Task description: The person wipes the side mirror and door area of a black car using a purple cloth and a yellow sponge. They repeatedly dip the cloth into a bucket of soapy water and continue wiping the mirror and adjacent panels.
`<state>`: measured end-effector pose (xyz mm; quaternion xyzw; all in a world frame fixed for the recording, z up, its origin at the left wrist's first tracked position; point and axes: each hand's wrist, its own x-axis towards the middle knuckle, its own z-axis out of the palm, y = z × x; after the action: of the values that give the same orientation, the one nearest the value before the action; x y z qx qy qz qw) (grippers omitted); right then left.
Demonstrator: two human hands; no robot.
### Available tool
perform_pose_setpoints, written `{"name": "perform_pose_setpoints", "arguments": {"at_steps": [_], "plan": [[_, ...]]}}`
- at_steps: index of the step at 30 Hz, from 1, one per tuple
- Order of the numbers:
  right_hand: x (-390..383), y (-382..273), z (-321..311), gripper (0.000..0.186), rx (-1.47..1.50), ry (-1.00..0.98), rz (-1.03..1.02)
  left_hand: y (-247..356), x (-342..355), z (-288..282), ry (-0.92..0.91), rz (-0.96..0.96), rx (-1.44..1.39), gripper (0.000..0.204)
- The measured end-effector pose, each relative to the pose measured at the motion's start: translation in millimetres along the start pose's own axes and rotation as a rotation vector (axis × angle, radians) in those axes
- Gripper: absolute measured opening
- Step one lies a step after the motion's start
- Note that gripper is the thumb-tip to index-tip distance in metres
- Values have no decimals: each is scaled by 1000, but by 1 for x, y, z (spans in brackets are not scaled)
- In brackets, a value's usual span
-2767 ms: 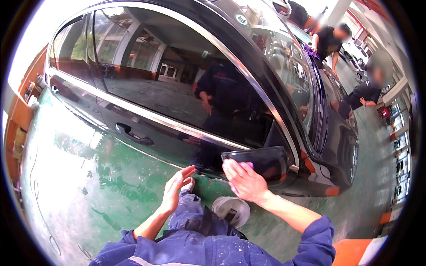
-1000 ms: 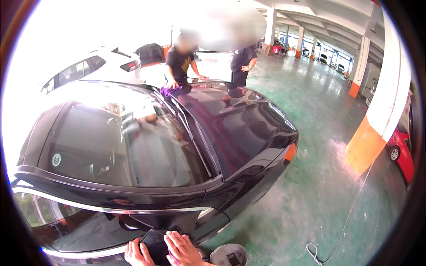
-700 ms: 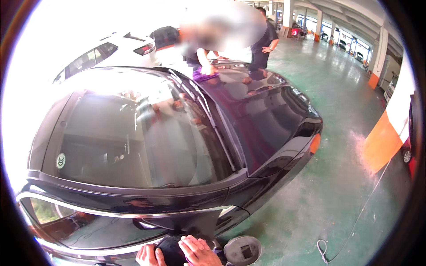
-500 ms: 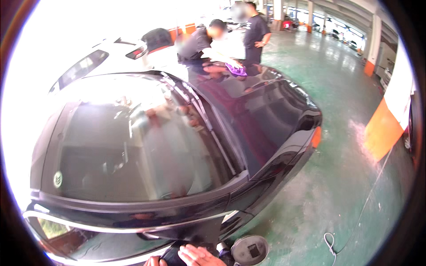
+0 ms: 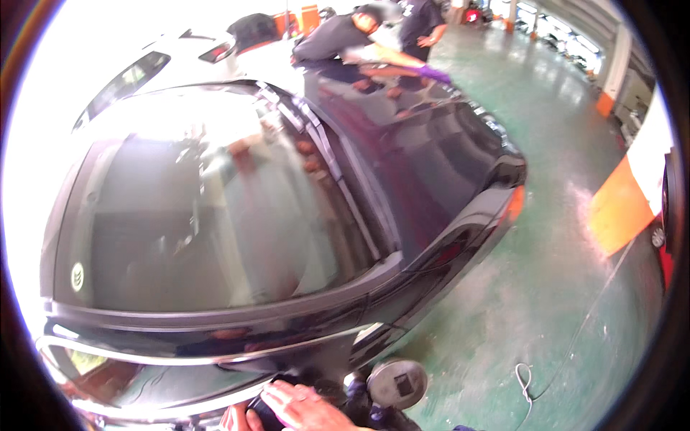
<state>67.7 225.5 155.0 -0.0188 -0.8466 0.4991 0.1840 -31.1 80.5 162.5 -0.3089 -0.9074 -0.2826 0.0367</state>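
Note:
At the lower edge, both my hands meet at a small black object (image 5: 266,412), blurred and partly covered, so its kind is unclear. My right hand (image 5: 307,408) lies across its top, fingers stretched out and held close together. Beside it, the fingers of my left hand (image 5: 241,418) are curled at the object's near left side. Just beyond them is the side of a dark, glossy car (image 5: 287,341), with a chrome strip along its window line. Its windscreen (image 5: 215,237) and hood (image 5: 431,165) carry strong reflections.
Across the hood, a co-worker (image 5: 330,39) leans with a purple cloth (image 5: 434,74); another person (image 5: 420,29) stands behind. A round grey lidded container (image 5: 397,384) is right of my hands. A cable (image 5: 525,381) lies on the green floor near an orange-and-white pillar (image 5: 622,205).
My hands have shifted slightly left in view and show more. The co-worker has stretched farther over the hood, the purple cloth moving right to its front edge.

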Motion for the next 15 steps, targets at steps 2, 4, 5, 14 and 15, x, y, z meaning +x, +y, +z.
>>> {"name": "perform_pose_setpoints", "arguments": {"at_steps": [2, 4, 5, 14, 15], "plan": [[-3, 33, -6, 70, -22, 17, -36, -2, 0, -3, -70, 49, 129, 28], [-4, 28, -20, 69, 64, -36, 6, -25, 3, 23, 34, -30, 104, 23], [1, 30, -20, 68, 80, -48, 54, -14, 17, 27, -40, -53, 69, 25], [18, 35, -60, 70, 286, -229, 333, -21, 21, 27, -118, -19, 50, 46], [31, 35, -61, 71, 319, -255, 325, -23, 26, 28, -107, -9, 38, 46]]}}
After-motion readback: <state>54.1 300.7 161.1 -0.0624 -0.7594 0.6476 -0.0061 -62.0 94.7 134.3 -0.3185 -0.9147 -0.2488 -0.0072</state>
